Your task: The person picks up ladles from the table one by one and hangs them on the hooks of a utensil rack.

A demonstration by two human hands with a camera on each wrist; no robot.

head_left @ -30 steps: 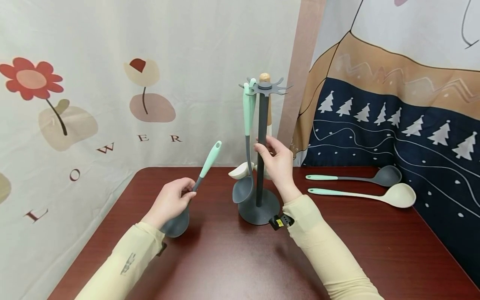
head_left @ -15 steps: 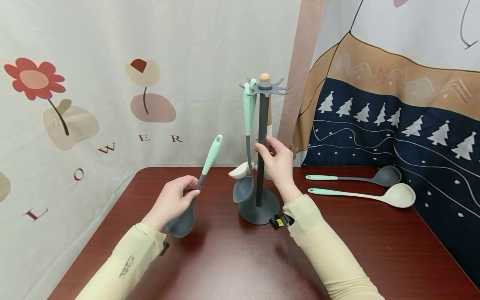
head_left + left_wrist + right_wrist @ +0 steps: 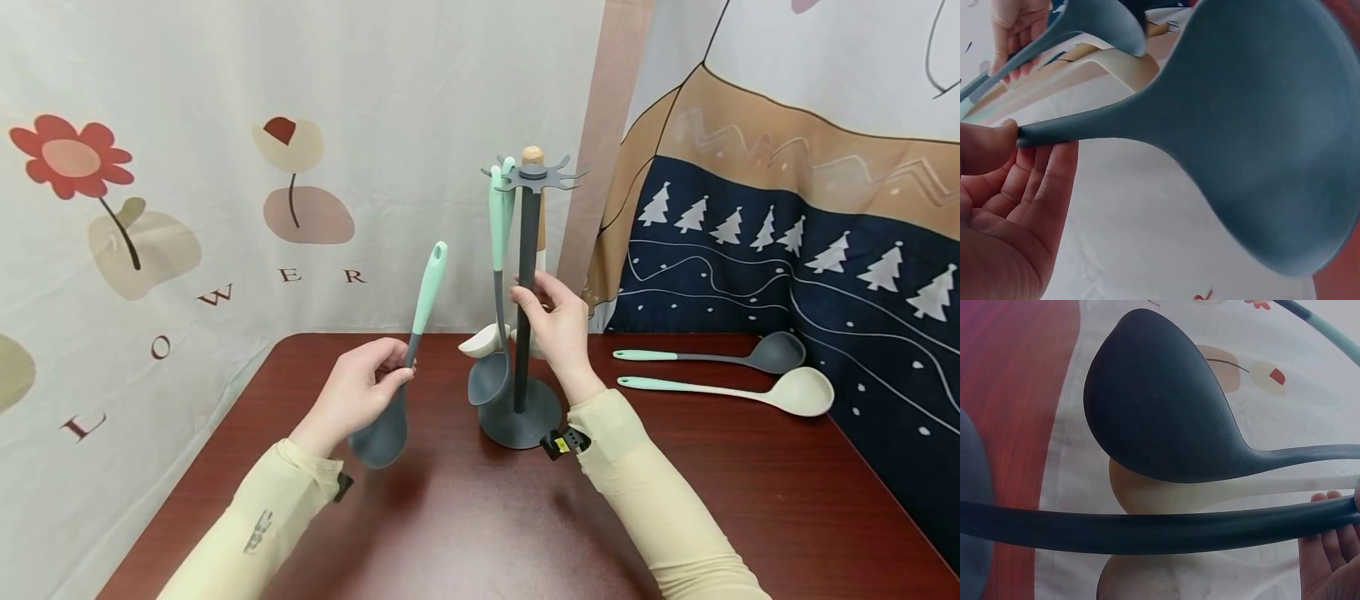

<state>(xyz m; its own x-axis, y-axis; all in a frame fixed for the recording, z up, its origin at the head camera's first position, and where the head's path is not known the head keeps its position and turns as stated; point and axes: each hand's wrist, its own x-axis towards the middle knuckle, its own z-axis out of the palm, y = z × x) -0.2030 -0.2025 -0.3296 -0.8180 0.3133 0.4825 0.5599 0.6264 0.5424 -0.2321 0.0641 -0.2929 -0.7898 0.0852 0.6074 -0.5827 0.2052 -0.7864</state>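
The grey turner, pinched between thumb and fingers of the left hand, appears raised above the tabletop, apart from the rack and nearer the left edge. Its long axis stands nearly upright, green handle uppermost, leaning toward the rack. Governing relation, as judged from here: the handle end lies lower than the hooks and to their left. The right hand, well apart from the turner, pinches the post. The left wrist view exposes the turner's broad face and neck, partly hidden in the head view; the right wrist view shows two pale heads flanking the post.
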